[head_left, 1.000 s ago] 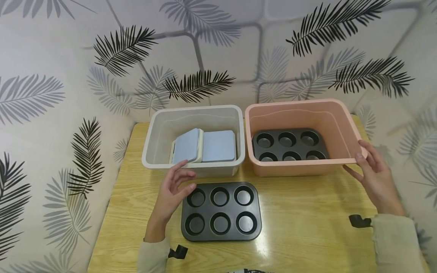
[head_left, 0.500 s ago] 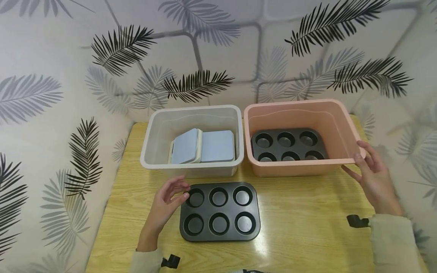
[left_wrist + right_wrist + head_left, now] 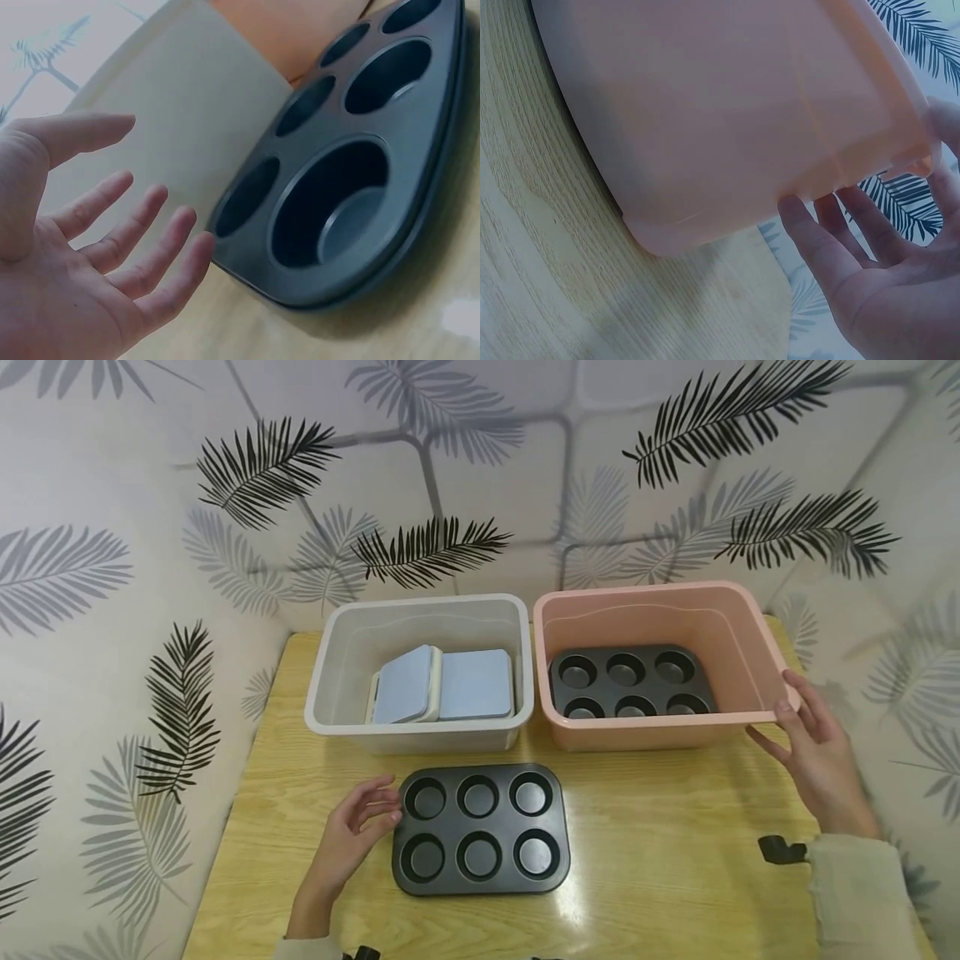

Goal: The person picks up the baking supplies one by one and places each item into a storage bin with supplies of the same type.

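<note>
A dark six-cup muffin tin (image 3: 481,829) lies on the table in front of the bins. My left hand (image 3: 355,831) is at its left edge, fingers loosely bent and holding nothing; in the left wrist view the palm and spread fingers (image 3: 171,244) show beside the tin's corner. My right hand (image 3: 821,760) holds the front right corner of the pink plastic bin (image 3: 667,722), thumb on the rim. The right wrist view shows the other fingers (image 3: 810,229) against the bin's outer wall. Inside that bin sits another dark muffin tin (image 3: 626,670).
A light grey bin (image 3: 420,737) stands left of the pink one and contains several flat, pale-blue-topped square items (image 3: 476,683). Both bins stand at the back of the wooden table (image 3: 660,852), before a leaf-patterned cloth backdrop (image 3: 480,460).
My left hand has come away from the grey bin's front rim, moving down and left to the tin's left side. The right hand stays at the pink bin's corner.
</note>
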A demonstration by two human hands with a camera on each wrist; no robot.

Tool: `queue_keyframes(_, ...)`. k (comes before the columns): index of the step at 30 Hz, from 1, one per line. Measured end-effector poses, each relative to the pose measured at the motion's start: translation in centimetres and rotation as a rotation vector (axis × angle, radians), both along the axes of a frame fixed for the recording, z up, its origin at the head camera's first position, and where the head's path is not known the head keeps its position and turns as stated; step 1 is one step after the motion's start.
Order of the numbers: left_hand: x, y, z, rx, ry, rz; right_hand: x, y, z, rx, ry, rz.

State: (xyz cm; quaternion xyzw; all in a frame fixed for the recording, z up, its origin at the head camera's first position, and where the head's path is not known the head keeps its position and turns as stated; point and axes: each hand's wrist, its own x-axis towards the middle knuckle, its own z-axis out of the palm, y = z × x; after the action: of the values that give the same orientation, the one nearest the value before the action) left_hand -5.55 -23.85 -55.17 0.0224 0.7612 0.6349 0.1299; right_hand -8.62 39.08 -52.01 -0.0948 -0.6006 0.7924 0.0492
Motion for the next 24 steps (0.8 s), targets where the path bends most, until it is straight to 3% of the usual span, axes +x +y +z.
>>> queue_keyframes(10, 0.7, -0.4, -1.1, 0.032, -0.117, 0.05, 0.1, -0.2, -0.1, 0.005, -0.014, -0.004)
queue_keyframes(16, 1.3, -0.4, -1.6, 0.025, -0.143, 0.061, 0.0, -0.3, -0.1, 0.024, -0.003, 0.004)
queue_keyframes(24, 1.7, -0.6, -2.8, 0.11, -0.146, 0.064, -0.1, -0.5, -0.2, 0.042, 0.008, 0.003)
